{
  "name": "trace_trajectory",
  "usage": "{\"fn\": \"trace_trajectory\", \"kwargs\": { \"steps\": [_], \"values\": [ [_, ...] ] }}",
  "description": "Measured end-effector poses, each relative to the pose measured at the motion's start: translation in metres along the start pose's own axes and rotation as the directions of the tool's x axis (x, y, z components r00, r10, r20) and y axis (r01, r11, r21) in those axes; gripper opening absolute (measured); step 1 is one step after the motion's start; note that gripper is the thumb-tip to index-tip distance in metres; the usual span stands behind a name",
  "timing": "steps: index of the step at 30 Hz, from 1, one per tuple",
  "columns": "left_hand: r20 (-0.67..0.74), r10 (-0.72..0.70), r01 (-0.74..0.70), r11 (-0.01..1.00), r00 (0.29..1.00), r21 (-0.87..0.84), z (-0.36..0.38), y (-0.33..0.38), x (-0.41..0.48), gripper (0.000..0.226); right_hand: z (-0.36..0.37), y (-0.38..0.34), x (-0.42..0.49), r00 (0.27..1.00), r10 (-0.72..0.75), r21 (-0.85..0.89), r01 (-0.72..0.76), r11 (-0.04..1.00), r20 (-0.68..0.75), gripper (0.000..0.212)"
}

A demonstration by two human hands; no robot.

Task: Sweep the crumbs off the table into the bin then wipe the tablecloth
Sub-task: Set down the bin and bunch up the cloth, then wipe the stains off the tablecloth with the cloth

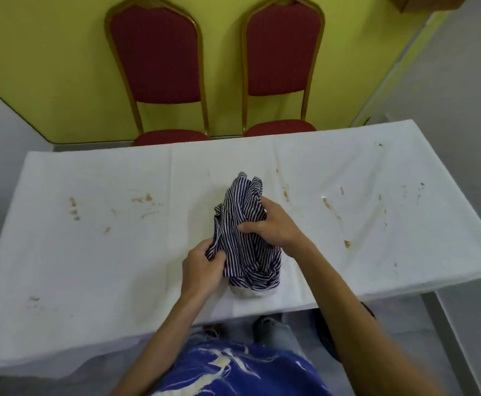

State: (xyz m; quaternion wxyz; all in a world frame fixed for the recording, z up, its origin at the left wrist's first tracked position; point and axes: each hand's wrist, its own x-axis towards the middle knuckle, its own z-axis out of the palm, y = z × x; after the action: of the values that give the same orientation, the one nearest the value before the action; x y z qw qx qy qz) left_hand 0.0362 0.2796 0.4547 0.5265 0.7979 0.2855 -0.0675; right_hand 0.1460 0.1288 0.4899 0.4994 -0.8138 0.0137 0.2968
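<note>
A crumpled dark-blue and white striped cloth point(240, 212) sits bunched on the middle of the white tablecloth point(90, 252). My left hand point(202, 270) pinches the cloth's near left corner. My right hand point(273, 221) grips the cloth's right side, fingers curled into the folds. A white patch point(246, 292) shows under the cloth's near end. Brown stains and small crumbs mark the tablecloth at the left point(75, 210), left of centre point(143, 199) and on the right point(330, 207). No bin can be seen.
Two red padded chairs with gold frames point(159, 70) point(283, 61) stand behind the table against a yellow wall. A dark round object point(326, 335) lies on the floor under the table's near right edge. A metal table leg point(433, 310) runs down at the right.
</note>
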Motion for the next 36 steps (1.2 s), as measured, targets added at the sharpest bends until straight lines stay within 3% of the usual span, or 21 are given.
{"fn": "trace_trajectory", "kwargs": {
  "steps": [2,3,6,7,9,11,13,20,24,27,33,36],
  "values": [
    [-0.072,0.006,-0.006,1.0,0.997,-0.002,-0.003,-0.001,0.002,0.034,-0.016,-0.004,0.011,0.997,-0.01,0.055,0.006,0.998,0.08,0.052],
    [-0.109,0.015,-0.014,1.0,0.994,0.01,-0.002,-0.003,0.004,0.035,-0.02,-0.002,0.017,0.999,-0.003,0.001,0.003,1.0,0.047,0.051],
    [-0.262,0.086,-0.061,0.993,0.961,0.103,0.003,-0.015,0.013,0.038,-0.022,0.012,0.032,0.957,-0.087,-0.362,-0.019,0.932,-0.277,0.058],
    [-0.318,0.105,-0.059,0.987,0.942,0.15,0.007,-0.022,0.019,0.04,-0.018,0.017,0.033,0.938,-0.152,-0.424,0.006,0.905,-0.312,0.063],
    [-0.398,0.125,-0.016,0.964,0.909,0.266,0.018,-0.034,0.033,0.045,0.003,0.023,0.035,0.943,-0.251,-0.552,0.093,0.829,-0.218,0.071],
    [-0.441,0.129,0.052,0.925,0.888,0.376,0.032,-0.042,0.043,0.053,0.035,0.032,0.039,0.955,-0.294,-0.719,0.173,0.673,-0.046,0.071],
    [-0.467,0.135,0.1,0.891,0.874,0.443,0.047,-0.046,0.046,0.059,0.056,0.044,0.044,0.937,-0.35,-0.819,0.213,0.532,0.016,0.064],
    [-0.51,0.17,0.163,0.823,0.843,0.544,0.064,-0.051,0.048,0.059,0.026,0.057,0.082,0.801,-0.597,-0.816,0.313,0.486,-0.048,0.036],
    [-0.489,0.16,0.172,0.806,0.857,0.566,0.068,-0.055,0.045,0.063,0.038,0.058,0.07,0.872,-0.485,-0.799,0.246,0.55,-0.065,0.05],
    [-0.483,0.16,0.175,0.798,0.861,0.577,0.067,-0.057,0.048,0.071,0.053,0.064,0.058,0.885,-0.465,-0.839,0.23,0.494,-0.031,0.074],
    [-0.526,0.173,0.186,0.806,0.833,0.561,0.07,-0.054,0.048,0.059,0.026,0.057,0.086,0.829,-0.553,-0.799,0.276,0.534,-0.083,0.041],
    [-0.544,0.179,0.198,0.804,0.82,0.561,0.069,-0.052,0.049,0.057,0.009,0.046,0.103,0.81,-0.586,-0.816,0.31,0.488,-0.042,0.035]
  ]
}}
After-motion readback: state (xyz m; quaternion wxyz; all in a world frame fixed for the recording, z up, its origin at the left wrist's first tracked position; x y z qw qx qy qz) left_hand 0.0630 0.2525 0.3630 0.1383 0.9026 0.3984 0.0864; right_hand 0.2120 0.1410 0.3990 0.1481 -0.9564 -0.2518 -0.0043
